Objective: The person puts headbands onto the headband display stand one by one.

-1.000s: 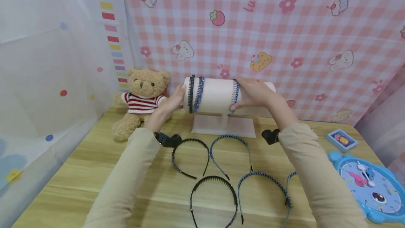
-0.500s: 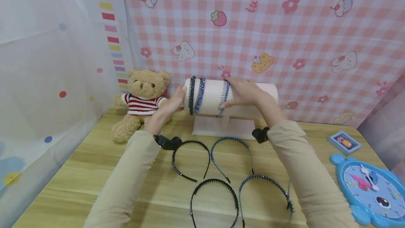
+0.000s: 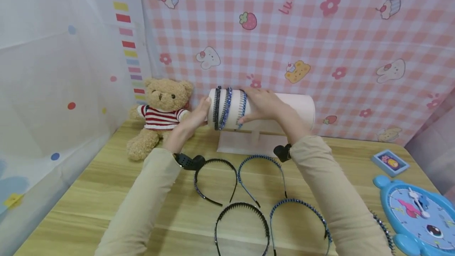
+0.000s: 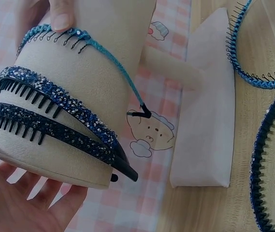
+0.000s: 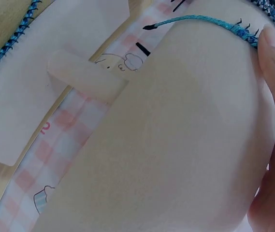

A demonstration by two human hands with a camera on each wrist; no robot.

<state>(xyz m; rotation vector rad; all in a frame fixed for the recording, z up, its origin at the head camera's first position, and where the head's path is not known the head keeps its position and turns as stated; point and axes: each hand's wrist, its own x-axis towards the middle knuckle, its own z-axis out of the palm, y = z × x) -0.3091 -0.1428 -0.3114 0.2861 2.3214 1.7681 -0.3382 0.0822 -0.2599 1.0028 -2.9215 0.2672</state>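
Note:
A pale headband display stand (image 3: 298, 108) with a horizontal roll stands at the back of the table. My left hand (image 3: 196, 117) holds the roll's left end, thumb and fingers spread around its edge. Close to that end sit a black glitter headband (image 3: 216, 108) and a blue glitter headband (image 4: 60, 94). To their right, my right hand (image 3: 264, 105) reaches over the roll and holds a thin blue woven headband (image 4: 120, 70). In the right wrist view its thumb (image 5: 271, 55) presses on this headband's edge; the other fingers are mostly hidden behind the roll.
Several more headbands lie on the wooden table in front, among them a black one (image 3: 264, 218) and a blue one (image 3: 300, 200). A teddy bear (image 3: 161, 102) sits at left. At right are a blue toy clock (image 3: 394, 198) and a small blue frame (image 3: 378, 164).
My right hand has slid the thin blue headband left along the roll, closer to the two glitter headbands. The left hand has stayed at the roll's end.

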